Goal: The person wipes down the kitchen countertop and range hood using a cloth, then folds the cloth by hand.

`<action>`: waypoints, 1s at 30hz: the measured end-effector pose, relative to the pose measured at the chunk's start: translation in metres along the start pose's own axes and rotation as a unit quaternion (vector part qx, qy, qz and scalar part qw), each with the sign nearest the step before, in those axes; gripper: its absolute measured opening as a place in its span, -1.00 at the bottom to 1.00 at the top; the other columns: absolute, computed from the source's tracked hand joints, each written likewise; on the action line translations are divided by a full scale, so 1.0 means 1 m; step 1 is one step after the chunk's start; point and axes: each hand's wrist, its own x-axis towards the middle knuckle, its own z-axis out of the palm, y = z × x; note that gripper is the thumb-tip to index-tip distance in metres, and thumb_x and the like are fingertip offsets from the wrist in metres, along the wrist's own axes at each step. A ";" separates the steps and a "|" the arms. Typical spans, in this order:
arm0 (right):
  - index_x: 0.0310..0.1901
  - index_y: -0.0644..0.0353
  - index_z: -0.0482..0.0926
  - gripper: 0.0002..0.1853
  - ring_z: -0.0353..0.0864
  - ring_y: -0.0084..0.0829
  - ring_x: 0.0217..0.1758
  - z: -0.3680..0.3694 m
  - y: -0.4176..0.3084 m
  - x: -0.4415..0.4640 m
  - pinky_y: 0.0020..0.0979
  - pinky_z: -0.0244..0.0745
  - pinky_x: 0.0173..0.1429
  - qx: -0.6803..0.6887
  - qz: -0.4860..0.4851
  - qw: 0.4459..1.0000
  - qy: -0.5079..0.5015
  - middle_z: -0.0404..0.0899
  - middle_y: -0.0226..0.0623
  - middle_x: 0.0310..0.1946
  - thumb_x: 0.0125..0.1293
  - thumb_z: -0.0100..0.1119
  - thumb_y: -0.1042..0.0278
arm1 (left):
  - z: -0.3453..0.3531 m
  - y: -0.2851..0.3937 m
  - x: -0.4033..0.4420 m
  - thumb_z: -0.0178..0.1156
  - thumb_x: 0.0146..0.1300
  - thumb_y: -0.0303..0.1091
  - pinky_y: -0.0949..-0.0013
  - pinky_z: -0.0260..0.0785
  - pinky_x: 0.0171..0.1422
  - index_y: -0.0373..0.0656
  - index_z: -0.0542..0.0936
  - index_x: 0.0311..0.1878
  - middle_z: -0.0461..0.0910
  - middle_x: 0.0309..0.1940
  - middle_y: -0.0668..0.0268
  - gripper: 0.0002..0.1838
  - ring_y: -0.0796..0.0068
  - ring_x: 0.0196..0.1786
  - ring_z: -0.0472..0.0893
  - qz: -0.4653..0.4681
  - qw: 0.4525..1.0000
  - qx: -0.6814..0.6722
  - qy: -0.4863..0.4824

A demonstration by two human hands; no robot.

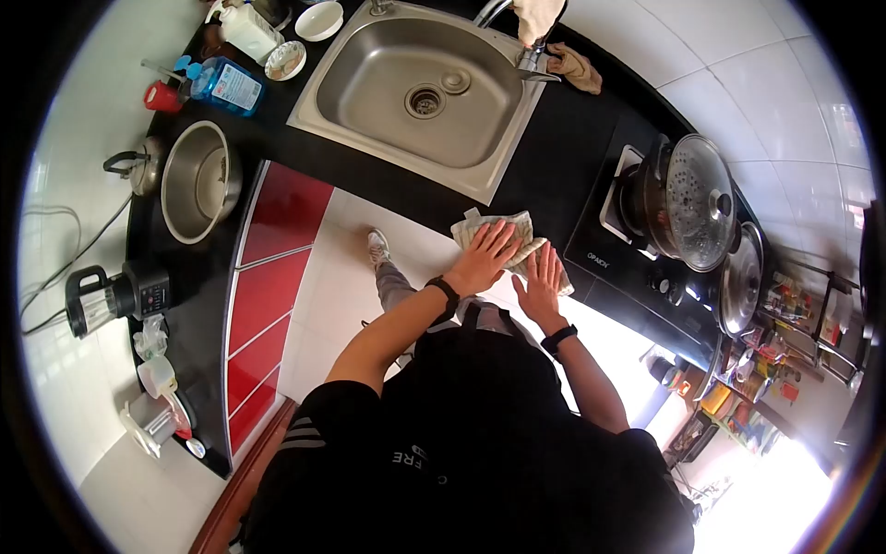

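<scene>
Along the front edge of the black counter (544, 138) lies a pale checked cloth (466, 225), spread and slightly rumpled. My left hand (482, 260) rests flat on its left part, fingers stretched out. Just to the right, my right hand (541, 284) is also flat, with its extended fingers at the cloth's right part. Neither hand curls around the cloth. Part of the cloth is hidden beneath my fingers. Both my wrists carry dark bands.
Beyond the cloth is a steel sink (300, 115) with a faucet (531, 63). To the right, a lidded pot (697, 203) stands on the gas stove (600, 263). On the left are a steel pot (175, 208), a blue bottle (235, 88) and a blender (148, 288).
</scene>
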 end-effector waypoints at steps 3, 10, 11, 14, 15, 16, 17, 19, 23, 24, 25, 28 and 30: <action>0.47 0.38 0.17 -0.27 -0.24 0.26 0.65 0.005 -0.003 0.012 0.19 -0.28 0.62 0.017 -0.001 1.000 0.016 -0.21 0.29 0.58 0.43 0.08 0.09 | 0.014 -0.001 0.001 0.03 0.46 -0.01 -0.07 -0.32 0.68 -0.22 0.17 0.55 0.00 0.59 -0.05 -0.27 -0.01 0.66 -0.08 -0.015 0.999 -0.041 0.028; 0.52 0.33 0.13 -0.24 -0.36 0.21 0.68 0.025 0.001 0.042 0.20 -0.41 0.62 0.001 0.013 0.998 0.053 -0.33 0.25 0.61 0.36 0.02 0.14 | 0.019 0.014 0.017 -0.17 0.56 0.01 -0.03 -0.33 0.68 -0.32 0.02 0.58 -0.07 0.59 -0.17 -0.26 -0.07 0.66 -0.13 -0.090 0.988 -0.101 0.072; 0.53 0.30 0.12 -0.24 -0.38 0.20 0.68 0.030 0.006 0.048 0.20 -0.43 0.62 -0.002 0.012 0.998 0.062 -0.35 0.25 0.61 0.35 0.02 0.14 | 0.024 0.013 0.024 -0.16 0.55 0.01 -0.03 -0.33 0.68 -0.34 0.00 0.58 -0.08 0.59 -0.19 -0.25 -0.08 0.66 -0.14 -0.097 0.985 -0.108 0.088; 0.54 0.25 0.10 -0.23 -0.38 0.21 0.68 0.033 0.023 0.081 0.19 -0.43 0.62 -0.039 0.027 0.998 0.048 -0.37 0.25 0.61 0.41 0.00 0.04 | 0.020 0.005 0.051 -0.14 0.55 0.01 -0.05 -0.34 0.68 -0.32 -0.05 0.59 -0.11 0.58 -0.23 -0.23 -0.12 0.66 -0.16 -0.109 0.973 -0.166 0.120; 0.54 0.23 0.10 -0.24 -0.38 0.21 0.68 0.034 0.030 0.095 0.19 -0.42 0.62 -0.043 0.033 0.997 0.054 -0.37 0.25 0.61 0.42 -0.01 0.02 | 0.015 0.001 0.061 -0.13 0.55 0.02 -0.05 -0.34 0.68 -0.31 -0.06 0.60 -0.12 0.58 -0.24 -0.23 -0.13 0.66 -0.17 -0.108 0.968 -0.190 0.127; 0.55 0.19 0.11 -0.26 -0.37 0.21 0.68 0.038 0.035 0.111 0.19 -0.41 0.62 -0.043 0.023 0.996 0.078 -0.36 0.24 0.61 0.43 -0.02 0.03 | 0.017 -0.009 0.069 -0.17 0.56 0.07 -0.10 -0.36 0.67 -0.23 -0.08 0.61 -0.19 0.58 -0.26 -0.23 -0.20 0.65 -0.21 -0.112 0.967 -0.201 0.109; 0.56 0.16 0.08 -0.27 -0.41 0.17 0.68 0.038 0.040 0.125 0.17 -0.42 0.62 -0.047 0.034 0.995 0.077 -0.39 0.19 0.62 0.46 -0.05 0.04 | 0.016 -0.014 0.080 -0.19 0.56 0.08 -0.12 -0.37 0.66 -0.19 -0.09 0.62 -0.21 0.58 -0.27 -0.23 -0.22 0.65 -0.23 -0.131 0.964 -0.205 0.106; 0.58 0.14 0.04 -0.26 -0.45 0.12 0.69 0.024 0.055 0.153 0.16 -0.45 0.62 -0.027 0.062 0.997 0.026 -0.44 0.13 0.63 0.47 -0.07 0.02 | 0.022 -0.014 0.105 -0.22 0.56 0.12 -0.14 -0.39 0.66 -0.13 -0.10 0.63 -0.25 0.59 -0.29 -0.23 -0.26 0.64 -0.27 -0.166 0.956 -0.220 0.099; 0.61 0.11 -0.09 -0.20 -0.57 0.08 0.69 -0.001 0.063 0.193 0.15 -0.56 0.62 -0.035 0.081 0.994 -0.061 -0.59 0.10 0.62 0.47 -0.06 -0.01 | 0.029 -0.028 0.141 -0.24 0.56 0.16 -0.17 -0.42 0.65 -0.09 -0.15 0.64 -0.31 0.59 -0.30 -0.21 -0.28 0.64 -0.30 -0.193 0.950 -0.217 0.116; 0.61 0.11 -0.11 -0.19 -0.58 0.10 0.69 -0.001 0.069 0.202 0.15 -0.57 0.62 -0.048 0.078 0.994 -0.064 -0.59 0.12 0.62 0.47 -0.06 -0.01 | 0.030 -0.032 0.150 -0.23 0.55 0.13 -0.16 -0.41 0.65 -0.17 -0.12 0.63 -0.29 0.58 -0.32 -0.20 -0.30 0.64 -0.29 -0.198 0.948 -0.226 0.110; 0.61 0.12 -0.13 -0.18 -0.59 0.11 0.69 0.000 0.074 0.211 0.15 -0.58 0.61 -0.061 0.076 0.993 -0.066 -0.60 0.14 0.61 0.47 -0.06 -0.02 | 0.030 -0.037 0.158 -0.23 0.55 0.12 -0.16 -0.41 0.65 -0.18 -0.12 0.63 -0.29 0.58 -0.32 -0.21 -0.30 0.64 -0.29 -0.190 0.950 -0.213 0.130; 0.62 0.13 -0.21 -0.14 -0.61 0.16 0.67 -0.002 0.084 0.226 0.16 -0.62 0.60 -0.055 0.079 0.988 -0.118 -0.59 0.20 0.60 0.47 -0.05 -0.02 | 0.025 -0.041 0.171 -0.23 0.55 0.10 -0.16 -0.44 0.65 -0.19 -0.11 0.62 -0.30 0.58 -0.32 -0.22 -0.30 0.64 -0.31 -0.188 0.952 -0.198 0.141; 0.62 0.16 -0.28 -0.11 -0.68 0.19 0.66 -0.001 0.092 0.234 0.20 -0.68 0.57 0.005 0.072 0.984 -0.162 -0.54 0.23 0.60 0.46 -0.02 0.02 | 0.022 -0.041 0.173 -0.24 0.57 0.09 -0.18 -0.45 0.64 -0.15 -0.16 0.63 -0.32 0.58 -0.32 -0.23 -0.31 0.63 -0.32 -0.198 0.948 -0.213 0.128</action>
